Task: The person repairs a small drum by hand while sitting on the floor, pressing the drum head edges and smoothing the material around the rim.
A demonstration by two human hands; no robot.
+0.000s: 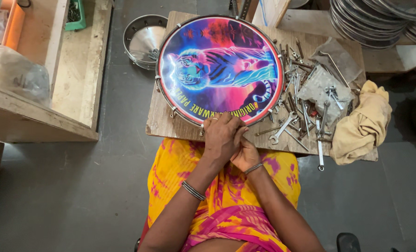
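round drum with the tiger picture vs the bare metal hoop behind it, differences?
The round drum with the colourful tiger-print head lies on the wooden board; the bare shiny metal hoop frame sits off the board's far-left corner. The drum is wider and covered by its skin; the hoop frame is open, without skin. Both hands, left hand over right hand, touch the drum's near rim, not the hoop frame. Both are round, metal-rimmed.
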